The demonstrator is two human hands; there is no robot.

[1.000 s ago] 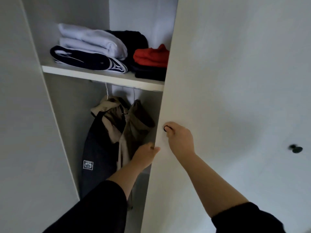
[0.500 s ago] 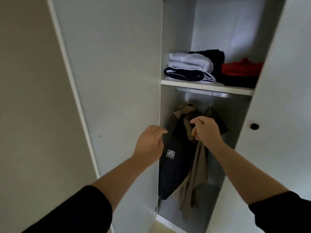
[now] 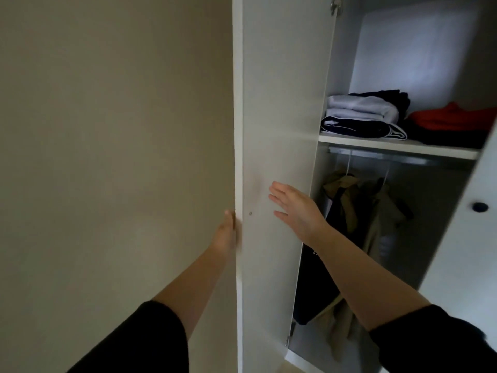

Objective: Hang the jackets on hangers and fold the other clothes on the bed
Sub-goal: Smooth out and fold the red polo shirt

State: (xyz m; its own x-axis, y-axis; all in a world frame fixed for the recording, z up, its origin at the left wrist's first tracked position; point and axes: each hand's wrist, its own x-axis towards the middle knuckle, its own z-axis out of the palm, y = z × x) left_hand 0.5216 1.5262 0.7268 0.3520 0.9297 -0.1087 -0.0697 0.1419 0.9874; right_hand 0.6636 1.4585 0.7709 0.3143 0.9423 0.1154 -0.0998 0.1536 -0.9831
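Jackets [image 3: 357, 238] hang on hangers [image 3: 348, 164] inside wardrobe [image 3: 341, 63]. Right hand [image 3: 295, 208] has let go of them and is now spread flat on left door [image 3: 274, 103]. Left hand [image 3: 227, 232] at door edge, fingers hidden. Hanging looks done, closing likely next.

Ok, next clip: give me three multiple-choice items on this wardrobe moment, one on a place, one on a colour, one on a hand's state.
1. Where is the red garment?
A. on the shelf, atop a dark pile
B. on a hanger
C. on the wardrobe floor

2. What colour is the knob on the right door?
A. white
B. black
C. gold

3. How is the right hand?
A. pinching a sleeve
B. curled in a fist
C. open, fingers straight, at the left door

Answers: 1 A, it lies at the shelf's right side; 2 B, a dark round disc on the pale panel; 3 C, the spread fingers hold nothing.
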